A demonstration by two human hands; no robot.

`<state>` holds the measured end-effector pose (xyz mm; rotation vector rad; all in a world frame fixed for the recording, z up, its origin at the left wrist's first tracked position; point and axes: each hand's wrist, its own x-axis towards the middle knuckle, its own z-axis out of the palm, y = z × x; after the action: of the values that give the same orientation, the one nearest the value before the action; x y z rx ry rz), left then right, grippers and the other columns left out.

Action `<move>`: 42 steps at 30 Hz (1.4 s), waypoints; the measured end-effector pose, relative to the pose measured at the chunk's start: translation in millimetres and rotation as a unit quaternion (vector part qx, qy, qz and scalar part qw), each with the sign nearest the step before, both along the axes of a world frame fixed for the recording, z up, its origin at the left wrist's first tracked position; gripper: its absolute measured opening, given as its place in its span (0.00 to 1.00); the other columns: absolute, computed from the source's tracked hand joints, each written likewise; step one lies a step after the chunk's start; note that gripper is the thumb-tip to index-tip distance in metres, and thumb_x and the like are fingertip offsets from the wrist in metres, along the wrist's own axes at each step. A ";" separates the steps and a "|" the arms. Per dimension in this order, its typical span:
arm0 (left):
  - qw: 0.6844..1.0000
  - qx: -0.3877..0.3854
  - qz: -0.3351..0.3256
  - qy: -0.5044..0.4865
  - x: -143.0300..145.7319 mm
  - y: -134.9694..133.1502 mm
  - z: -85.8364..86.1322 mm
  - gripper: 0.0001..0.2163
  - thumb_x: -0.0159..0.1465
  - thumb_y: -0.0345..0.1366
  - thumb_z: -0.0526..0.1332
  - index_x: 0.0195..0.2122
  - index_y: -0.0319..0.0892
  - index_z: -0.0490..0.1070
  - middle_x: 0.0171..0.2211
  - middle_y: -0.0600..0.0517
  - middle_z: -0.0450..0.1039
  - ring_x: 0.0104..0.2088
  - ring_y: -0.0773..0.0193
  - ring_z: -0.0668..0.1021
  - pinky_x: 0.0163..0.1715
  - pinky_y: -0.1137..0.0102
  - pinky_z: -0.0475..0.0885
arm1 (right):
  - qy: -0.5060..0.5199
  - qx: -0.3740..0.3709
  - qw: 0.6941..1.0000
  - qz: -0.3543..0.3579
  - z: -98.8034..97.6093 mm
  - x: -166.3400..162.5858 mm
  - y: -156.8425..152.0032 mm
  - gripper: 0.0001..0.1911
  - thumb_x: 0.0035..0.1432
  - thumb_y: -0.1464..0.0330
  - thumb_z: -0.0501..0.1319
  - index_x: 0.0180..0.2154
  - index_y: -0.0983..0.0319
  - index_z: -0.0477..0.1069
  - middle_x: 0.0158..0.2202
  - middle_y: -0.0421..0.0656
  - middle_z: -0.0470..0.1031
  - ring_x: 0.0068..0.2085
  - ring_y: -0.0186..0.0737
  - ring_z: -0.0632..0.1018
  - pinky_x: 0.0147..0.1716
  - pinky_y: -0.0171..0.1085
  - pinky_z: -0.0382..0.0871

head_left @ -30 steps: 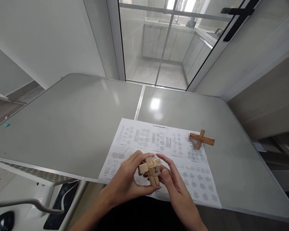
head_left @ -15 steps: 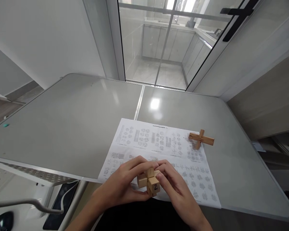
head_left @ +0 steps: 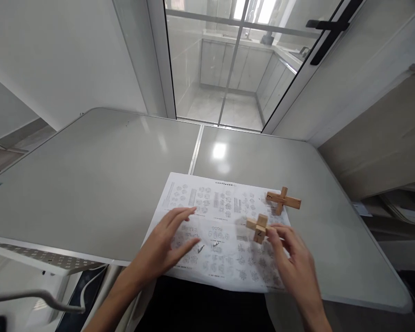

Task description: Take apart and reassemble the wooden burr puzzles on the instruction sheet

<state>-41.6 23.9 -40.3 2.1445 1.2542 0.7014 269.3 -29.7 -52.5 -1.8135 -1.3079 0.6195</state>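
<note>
A small wooden burr puzzle point(head_left: 257, 227) with a "2" written on one piece rests on the printed instruction sheet point(head_left: 217, 230), toward its right side. My right hand point(head_left: 290, 251) is right beside it, fingertips at its lower right edge, fingers loosely curled; whether it still grips the puzzle is unclear. My left hand point(head_left: 166, 244) lies open with fingers stretched flat on the left part of the sheet, holding nothing. A second wooden cross-shaped puzzle point(head_left: 282, 200) sits just beyond, at the sheet's far right corner.
The sheet lies near the front edge of a grey folding table point(head_left: 100, 175) with a seam down its middle. A glass sliding door point(head_left: 228, 60) stands behind the table. A perforated white shelf point(head_left: 38, 260) and a cable are at the lower left.
Both hands held the numbered puzzle together near the table's front edge. Now the puzzle is further right on the sheet by my right hand, and my left hand has let go and spread flat.
</note>
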 end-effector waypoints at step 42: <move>0.971 0.076 0.180 0.135 -44.7 41.0 -38.2 0.30 0.71 0.56 0.57 0.69 0.47 0.62 0.69 0.43 0.67 0.70 0.41 0.67 0.69 0.42 0.64 | 0.127 0.043 0.964 -0.229 -45.3 49.8 2.0 0.24 0.63 0.47 0.64 0.48 0.59 0.76 0.49 0.49 0.81 0.49 0.52 0.81 0.48 0.45 0.73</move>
<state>-86.3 64.9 -78.5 2.2133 1.8202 0.6840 319.1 -27.7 -97.8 -1.8105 -0.6995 0.5075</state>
